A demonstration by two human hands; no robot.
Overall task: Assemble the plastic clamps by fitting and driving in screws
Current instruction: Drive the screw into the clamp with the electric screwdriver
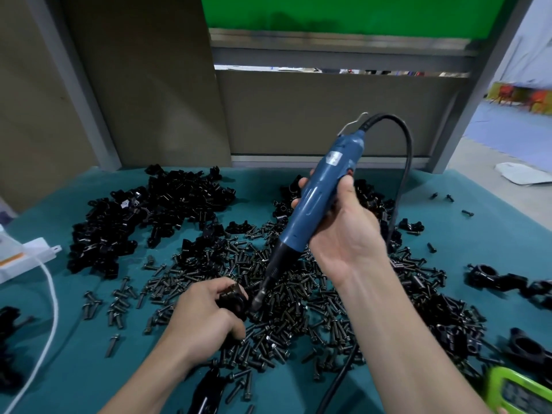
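My right hand (343,225) grips a blue electric screwdriver (316,198), tilted with its black bit end (257,301) pointing down and left. My left hand (203,315) is closed around a black plastic clamp (234,300) low over the table, and the bit tip sits right beside that clamp. Under both hands spreads a wide heap of dark screws (298,294). A pile of loose black clamp parts (143,216) lies at the back left. Whether the bit touches a screw is hidden.
The teal table cover (74,369) carries assembled clamps (507,282) at the right, a white box (21,258) with a white cable (50,309) at the left, and a green device (519,392) at the bottom right. The screwdriver's black cord (406,162) loops behind my right hand.
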